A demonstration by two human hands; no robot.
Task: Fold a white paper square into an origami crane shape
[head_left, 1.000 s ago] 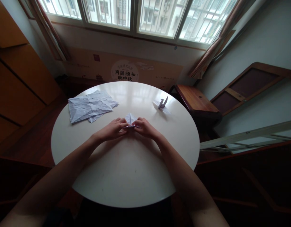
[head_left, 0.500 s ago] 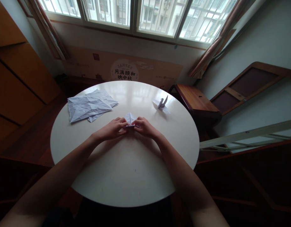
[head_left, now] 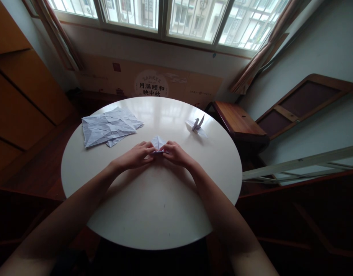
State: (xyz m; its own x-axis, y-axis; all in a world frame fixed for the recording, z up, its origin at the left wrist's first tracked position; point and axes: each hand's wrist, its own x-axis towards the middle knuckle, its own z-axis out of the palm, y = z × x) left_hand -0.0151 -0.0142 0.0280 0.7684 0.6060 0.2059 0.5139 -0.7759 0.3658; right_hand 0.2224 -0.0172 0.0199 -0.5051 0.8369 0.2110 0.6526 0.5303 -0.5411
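Between my two hands, at the middle of the round white table (head_left: 153,203), is a folded sheet of pale paper (head_left: 157,142) with creases and a pointed top. My left hand (head_left: 141,154) pinches its left side with thumb and fingers. On the opposite side, my right hand (head_left: 174,153) grips the right edge in the same way. The fingers cover much of the paper's lower part. A finished paper crane (head_left: 197,124) stands at the right back of the table, wings spread. Creased paper sheets (head_left: 107,128) lie overlapping at the left back.
Beyond the table's right side stands a wooden stool or small table (head_left: 239,119). A printed cardboard panel (head_left: 176,82) leans below the barred window (head_left: 190,19). Wooden cabinets (head_left: 27,84) are on the left, and a pale metal ladder-like frame (head_left: 303,163) lies to the right.
Both hands keep their pinch on the folded paper with hardly any movement. The whole view has shifted very slightly.
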